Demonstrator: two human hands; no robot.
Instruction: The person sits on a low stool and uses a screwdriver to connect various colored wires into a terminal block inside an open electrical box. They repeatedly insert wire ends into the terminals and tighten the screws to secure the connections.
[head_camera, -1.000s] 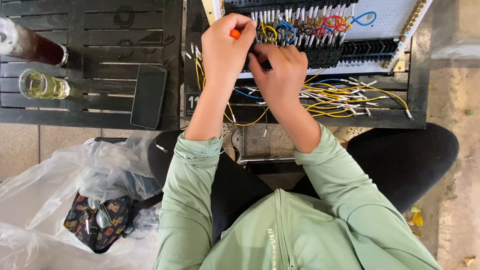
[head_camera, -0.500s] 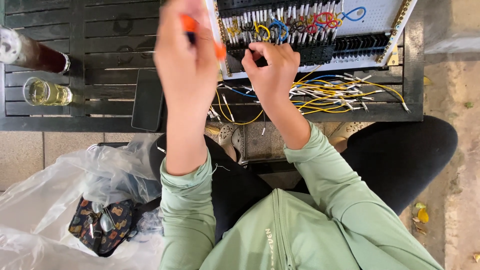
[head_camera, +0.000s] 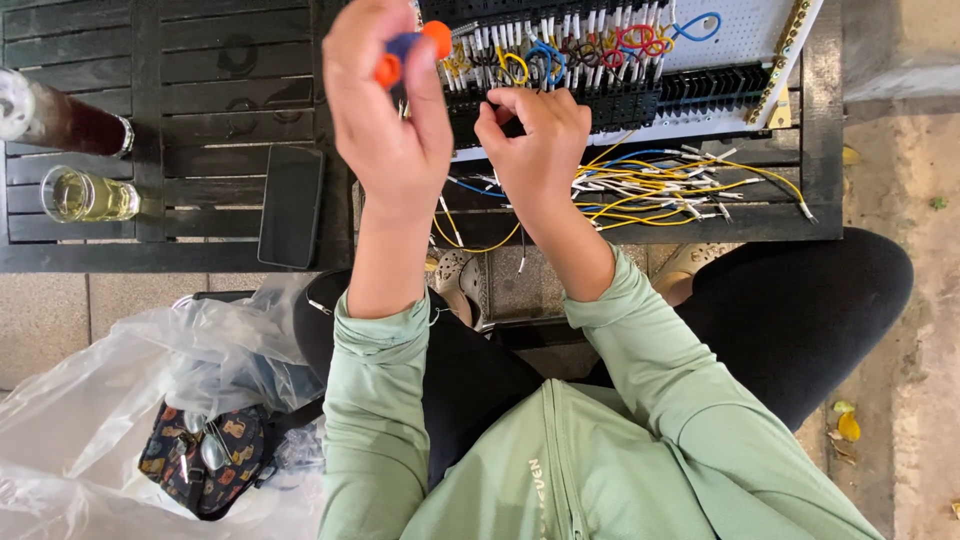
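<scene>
My left hand (head_camera: 385, 110) is raised above the table and grips a tool with an orange and blue handle (head_camera: 410, 48). My right hand (head_camera: 535, 135) rests on a white perforated panel (head_camera: 730, 40) that carries rows of black terminal blocks (head_camera: 700, 90) and coloured wire loops, its fingers pinched at the terminals. What the fingers pinch is hidden. A loose bundle of yellow, blue and white wires (head_camera: 660, 185) lies on the dark slatted table (head_camera: 200, 90) just right of that hand.
A black phone (head_camera: 291, 205) lies on the table left of my left arm. A glass of pale liquid (head_camera: 85, 196) and a dark bottle (head_camera: 60, 120) stand at the far left. A clear plastic bag (head_camera: 110, 400) and a patterned pouch (head_camera: 195, 455) lie on the floor.
My left hand has lifted off the panel with the orange-handled tool and moved left and up. The right hand has stayed at the terminal blocks.
</scene>
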